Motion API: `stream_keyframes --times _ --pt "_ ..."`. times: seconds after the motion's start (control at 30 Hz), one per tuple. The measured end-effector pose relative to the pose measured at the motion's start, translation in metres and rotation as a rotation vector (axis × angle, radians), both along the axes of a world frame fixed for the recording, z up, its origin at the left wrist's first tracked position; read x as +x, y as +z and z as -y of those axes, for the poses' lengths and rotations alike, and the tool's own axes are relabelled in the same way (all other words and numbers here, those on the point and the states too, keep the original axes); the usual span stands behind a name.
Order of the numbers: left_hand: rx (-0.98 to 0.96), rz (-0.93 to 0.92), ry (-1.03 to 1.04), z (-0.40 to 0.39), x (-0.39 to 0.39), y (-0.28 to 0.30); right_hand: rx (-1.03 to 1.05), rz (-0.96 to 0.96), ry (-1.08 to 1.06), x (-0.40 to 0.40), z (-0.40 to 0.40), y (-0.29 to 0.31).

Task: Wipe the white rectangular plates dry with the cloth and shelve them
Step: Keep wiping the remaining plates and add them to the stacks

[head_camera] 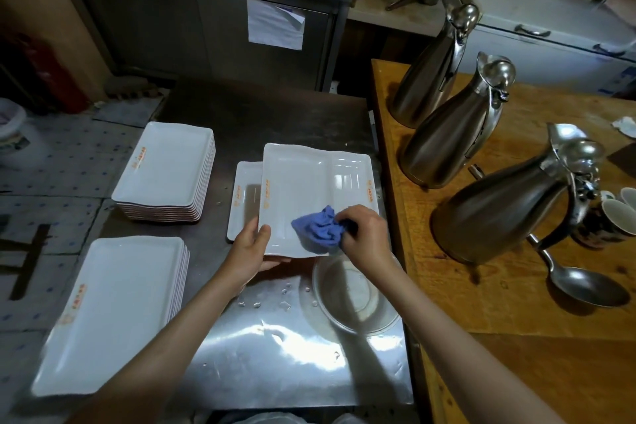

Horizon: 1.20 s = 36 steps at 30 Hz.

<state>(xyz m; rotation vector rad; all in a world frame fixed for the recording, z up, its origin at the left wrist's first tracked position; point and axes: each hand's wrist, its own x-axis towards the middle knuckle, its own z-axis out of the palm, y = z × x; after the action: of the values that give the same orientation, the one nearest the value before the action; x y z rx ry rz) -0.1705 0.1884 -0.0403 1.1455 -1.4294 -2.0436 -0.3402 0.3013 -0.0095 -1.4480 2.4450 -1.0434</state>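
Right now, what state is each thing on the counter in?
Left hand: grips the held plate's near left corner.
Right hand: presses the blue cloth onto it.
Held plate: raised, tilted.
Plate underneath: lying flat.
Far stack: piled, untouched.
Near stack: piled, untouched.
Glass dish: upright, empty.
Three jugs: lids closed.

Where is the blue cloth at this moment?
In the head view, the blue cloth sits just right of centre, bunched in the right hand and pressed on the near edge of the plate the left hand holds.
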Motion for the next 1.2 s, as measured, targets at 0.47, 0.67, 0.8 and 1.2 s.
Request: stream_keyframes --times 0.47,0.67,0.8,1.2 --pt "0.165 0.13 0.104 0.034 0.025 -0.038 -0.128 0.513 -0.319 0.001 0.017 0.009" --pt "0.169 0.191 0.075 0.039 0.029 -0.054 -0.161 0.554 -0.321 0.002 0.02 0.009" --pt "0.155 0.233 0.046 0.042 0.027 -0.057 -0.168 0.557 -0.314 0.001 0.022 0.009" --pt "-0.134 0.304 0.153 0.047 0.018 -0.078 -0.163 0.568 -0.326 -0.003 0.022 0.006"
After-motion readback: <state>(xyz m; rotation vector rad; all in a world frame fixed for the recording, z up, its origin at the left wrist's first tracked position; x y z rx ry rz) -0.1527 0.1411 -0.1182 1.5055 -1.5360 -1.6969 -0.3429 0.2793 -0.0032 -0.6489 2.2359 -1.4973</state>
